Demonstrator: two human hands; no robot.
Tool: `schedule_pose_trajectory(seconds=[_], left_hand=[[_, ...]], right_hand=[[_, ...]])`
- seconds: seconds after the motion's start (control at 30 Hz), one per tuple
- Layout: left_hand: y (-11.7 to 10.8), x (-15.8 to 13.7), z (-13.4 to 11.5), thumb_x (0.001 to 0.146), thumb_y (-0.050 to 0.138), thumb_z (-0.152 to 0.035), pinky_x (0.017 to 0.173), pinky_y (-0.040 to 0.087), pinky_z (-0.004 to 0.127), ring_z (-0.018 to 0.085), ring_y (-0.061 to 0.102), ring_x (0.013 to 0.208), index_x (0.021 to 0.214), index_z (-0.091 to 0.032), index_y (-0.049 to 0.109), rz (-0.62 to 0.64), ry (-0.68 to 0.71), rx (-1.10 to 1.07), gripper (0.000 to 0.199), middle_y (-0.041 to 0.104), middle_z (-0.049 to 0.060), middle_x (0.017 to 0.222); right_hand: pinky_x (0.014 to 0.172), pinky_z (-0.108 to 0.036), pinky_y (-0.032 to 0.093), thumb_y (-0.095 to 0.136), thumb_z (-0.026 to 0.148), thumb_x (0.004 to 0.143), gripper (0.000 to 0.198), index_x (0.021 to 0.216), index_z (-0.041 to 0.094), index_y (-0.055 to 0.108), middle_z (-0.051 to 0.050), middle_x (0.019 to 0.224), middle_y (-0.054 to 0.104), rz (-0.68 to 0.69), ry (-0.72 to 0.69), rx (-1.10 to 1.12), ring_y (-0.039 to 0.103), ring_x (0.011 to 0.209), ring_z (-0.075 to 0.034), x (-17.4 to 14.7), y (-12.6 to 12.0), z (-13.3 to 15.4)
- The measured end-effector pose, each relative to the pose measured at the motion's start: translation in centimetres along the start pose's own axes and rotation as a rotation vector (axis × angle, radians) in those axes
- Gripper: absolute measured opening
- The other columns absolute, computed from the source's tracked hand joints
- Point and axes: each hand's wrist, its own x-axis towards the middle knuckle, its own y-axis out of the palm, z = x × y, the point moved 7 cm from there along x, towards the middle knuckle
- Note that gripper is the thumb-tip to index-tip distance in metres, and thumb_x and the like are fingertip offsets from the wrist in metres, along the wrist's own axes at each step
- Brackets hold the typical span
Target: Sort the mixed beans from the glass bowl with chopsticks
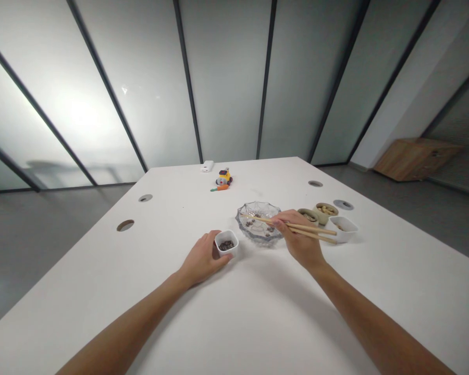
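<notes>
On the white table, my left hand [204, 259] grips a small white square cup [235, 249] with its fingers and thumb around the sides. Dark seeds or beans [226, 245] lie inside the cup; their exact kind is too small to tell. A pair of wooden chopsticks [310, 229] is held in my right hand [297, 237], the tips pointing left over a clear cut-glass bowl [262, 240]. Several small dark pieces [251, 224] rest in the bowl. Whether the chopstick tips pinch anything is too small to make out.
Right of the bowl stand a green-rimmed cup [308, 214], a cup of pale pieces [326, 209] and a white square cup [347, 229]. Farther back sit a yellow toy vehicle [224, 178], an orange carrot-shaped item [220, 188] and a white box [207, 166]. Holes [125, 225] pierce the tabletop.
</notes>
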Motion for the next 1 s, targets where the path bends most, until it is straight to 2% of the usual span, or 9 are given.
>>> schedule_pose_trajectory(seconds=[0.17, 0.3, 0.4, 0.6, 0.73, 1.0], left_hand=[[-0.1, -0.1, -0.1, 0.082, 0.074, -0.044, 0.092, 0.052, 0.041, 0.03, 0.066, 0.106, 0.125, -0.023, 0.06, -0.013, 0.004, 0.002, 0.05, 0.07, 0.01, 0.122], [-0.1, -0.1, -0.2, 0.084, 0.073, -0.045, 0.086, 0.051, 0.039, 0.028, 0.066, 0.097, 0.126, -0.022, 0.059, 0.005, -0.013, 0.003, 0.05, 0.072, 0.009, 0.113], [-0.1, -0.1, -0.2, 0.084, 0.073, -0.043, 0.085, 0.051, 0.038, 0.027, 0.066, 0.095, 0.125, -0.022, 0.059, 0.012, -0.013, 0.003, 0.049, 0.072, 0.008, 0.11], [0.0, 0.0, 0.0, 0.084, 0.073, -0.043, 0.085, 0.051, 0.04, 0.028, 0.066, 0.097, 0.125, -0.023, 0.059, 0.009, -0.005, 0.004, 0.048, 0.071, 0.008, 0.113], [0.0, 0.0, 0.0, 0.084, 0.073, -0.043, 0.088, 0.052, 0.041, 0.029, 0.065, 0.102, 0.125, -0.023, 0.059, 0.02, 0.0, -0.002, 0.048, 0.07, 0.009, 0.117], [0.0, 0.0, 0.0, 0.085, 0.073, -0.042, 0.086, 0.051, 0.039, 0.028, 0.067, 0.099, 0.125, -0.023, 0.058, 0.018, -0.003, 0.015, 0.047, 0.071, 0.008, 0.112]], right_hand=[[0.067, -0.035, 0.054, 0.058, 0.047, 0.1, 0.032, 0.082, 0.026, 0.072, -0.004, 0.08, 0.071, 0.066, 0.05, 0.094, 0.066, 0.073, -0.021, 0.0, 0.5, 0.6], [0.068, -0.036, 0.053, 0.058, 0.053, 0.099, 0.036, 0.082, 0.025, 0.071, -0.005, 0.079, 0.071, -0.001, -0.015, -0.036, 0.065, 0.074, -0.021, 0.1, -0.5, -0.7], [0.068, -0.036, 0.052, 0.057, 0.055, 0.099, 0.038, 0.082, 0.024, 0.07, -0.005, 0.078, 0.07, 0.043, -0.046, -0.059, 0.063, 0.073, -0.021, 0.0, -0.4, -2.2], [0.068, -0.035, 0.053, 0.058, 0.056, 0.099, 0.038, 0.082, 0.024, 0.067, -0.004, 0.079, 0.069, 0.106, -0.008, -0.031, 0.063, 0.074, -0.02, -0.3, 0.6, -4.1], [0.07, -0.035, 0.054, 0.057, 0.054, 0.1, 0.037, 0.082, 0.024, 0.069, -0.004, 0.08, 0.069, 0.145, -0.009, -0.038, 0.063, 0.076, -0.021, -0.4, 0.9, -4.1], [0.07, -0.035, 0.055, 0.06, 0.05, 0.099, 0.032, 0.083, 0.025, 0.07, -0.004, 0.082, 0.069, 0.162, -0.008, -0.005, 0.063, 0.076, -0.021, -0.6, 1.0, -4.1]])
